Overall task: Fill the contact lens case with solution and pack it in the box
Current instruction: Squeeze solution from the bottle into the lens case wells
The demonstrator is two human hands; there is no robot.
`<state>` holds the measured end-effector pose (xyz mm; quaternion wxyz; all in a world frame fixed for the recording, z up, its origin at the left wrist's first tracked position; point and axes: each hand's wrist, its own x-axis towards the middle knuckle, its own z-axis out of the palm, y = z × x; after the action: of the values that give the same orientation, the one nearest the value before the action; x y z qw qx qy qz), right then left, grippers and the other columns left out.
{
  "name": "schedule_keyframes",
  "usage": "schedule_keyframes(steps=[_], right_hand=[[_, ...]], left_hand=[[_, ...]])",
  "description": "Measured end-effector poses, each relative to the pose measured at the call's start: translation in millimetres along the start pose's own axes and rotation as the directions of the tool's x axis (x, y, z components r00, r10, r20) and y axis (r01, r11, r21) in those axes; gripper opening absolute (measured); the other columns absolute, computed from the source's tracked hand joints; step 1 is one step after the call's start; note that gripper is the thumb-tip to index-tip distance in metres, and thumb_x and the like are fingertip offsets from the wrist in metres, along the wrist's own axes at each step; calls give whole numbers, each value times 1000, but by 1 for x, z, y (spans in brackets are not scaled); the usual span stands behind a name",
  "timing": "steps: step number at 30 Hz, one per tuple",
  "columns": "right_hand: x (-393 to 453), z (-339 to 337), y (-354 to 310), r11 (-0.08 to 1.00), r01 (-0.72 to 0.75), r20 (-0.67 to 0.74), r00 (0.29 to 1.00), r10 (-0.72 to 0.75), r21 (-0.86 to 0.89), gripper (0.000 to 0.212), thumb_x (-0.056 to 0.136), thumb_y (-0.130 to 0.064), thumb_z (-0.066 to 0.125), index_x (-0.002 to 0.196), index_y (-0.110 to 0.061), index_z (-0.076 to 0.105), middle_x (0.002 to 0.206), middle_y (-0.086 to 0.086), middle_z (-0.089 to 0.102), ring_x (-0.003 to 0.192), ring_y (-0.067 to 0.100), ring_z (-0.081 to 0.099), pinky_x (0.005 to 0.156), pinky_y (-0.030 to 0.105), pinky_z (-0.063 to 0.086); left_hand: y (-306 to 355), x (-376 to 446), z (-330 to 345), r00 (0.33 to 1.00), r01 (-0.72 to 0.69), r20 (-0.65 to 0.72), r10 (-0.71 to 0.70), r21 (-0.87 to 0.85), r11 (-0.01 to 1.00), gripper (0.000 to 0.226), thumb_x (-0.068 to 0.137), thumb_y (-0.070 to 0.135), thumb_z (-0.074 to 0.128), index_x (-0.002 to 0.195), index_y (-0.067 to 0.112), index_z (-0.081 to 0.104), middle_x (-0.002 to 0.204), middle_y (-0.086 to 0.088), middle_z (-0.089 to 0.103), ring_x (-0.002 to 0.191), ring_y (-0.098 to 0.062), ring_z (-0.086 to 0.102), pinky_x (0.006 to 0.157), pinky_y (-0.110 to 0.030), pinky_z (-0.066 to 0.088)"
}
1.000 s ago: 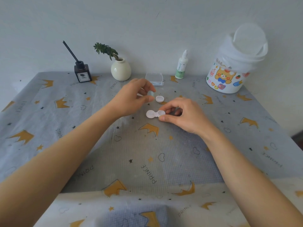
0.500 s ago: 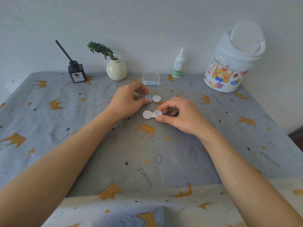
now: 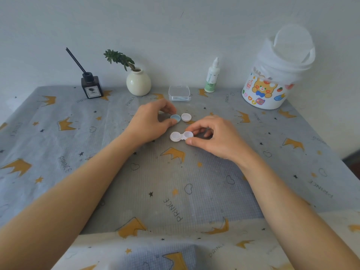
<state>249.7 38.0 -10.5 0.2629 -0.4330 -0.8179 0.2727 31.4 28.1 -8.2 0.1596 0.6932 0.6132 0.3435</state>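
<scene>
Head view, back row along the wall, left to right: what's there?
Reed diffuser → white vase with green sprig → clear plastic box → solution bottle → bear-print tub.

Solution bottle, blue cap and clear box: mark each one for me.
solution bottle [image 3: 212, 78], head view, on its green-and-white label.
blue cap [image 3: 175, 118], head view, on its open inside, pinched by the left hand [image 3: 151, 121].
clear box [image 3: 179, 93], head view, on its front wall.

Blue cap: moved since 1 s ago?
Yes. The blue cap came down, now level with and just left of the white cap; left hand pinches it.
</scene>
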Motion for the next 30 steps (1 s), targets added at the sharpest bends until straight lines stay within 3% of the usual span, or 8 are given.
schedule_keyframes(steps=[5,8,13,18,23,30], right_hand=[[0,-1,0,1000,-17,6,1000,17,11,22,75,-32,85,96,-31,77,89,-15,68,82,-11,59,69,5,43],[0,0,-2,998,-47,-23,999,48,36,26,74,-42,84,98,-32,77,89,-16,69,81,-10,60,67,5,44],[4,-2,-2,985,-92,-157,981,114,143,30,79,-53,76,102,-33,76,87,-14,71,84,-4,62,72,10,44],[27,-11,11,951,-207,-327,904,276,231,40,83,-49,74,117,-26,69,96,-11,69,81,-7,59,73,13,44],[69,-25,29,913,-321,-384,833,398,251,67,83,-50,73,137,-19,49,117,-3,59,106,12,57,93,30,49],[119,-30,45,908,-362,-449,789,419,210,74,80,-43,78,138,-11,45,127,5,55,114,19,54,91,29,45]], left_hand=[[1,-4,-10,999,9,32,-9,8,1000,27,88,24,70,114,22,62,114,11,66,110,-5,59,95,-27,47],[2,-13,-18,1000,1,13,0,-31,1000,24,88,23,69,112,24,63,112,15,65,110,-2,58,91,-20,47],[4,-30,-20,999,-24,-43,19,-113,993,20,90,20,66,110,24,63,107,21,67,104,9,58,85,-9,48],[-1,-35,-17,997,-8,-82,-6,-173,985,20,90,16,66,109,21,63,103,16,69,100,7,61,82,-12,52],[-3,-33,-15,991,39,-119,-64,-197,980,16,90,15,66,104,22,66,92,12,68,91,5,61,72,-3,45],[-5,-33,-16,989,60,-120,-85,-198,978,13,90,16,67,102,21,66,86,12,65,87,5,59,70,-2,44]])
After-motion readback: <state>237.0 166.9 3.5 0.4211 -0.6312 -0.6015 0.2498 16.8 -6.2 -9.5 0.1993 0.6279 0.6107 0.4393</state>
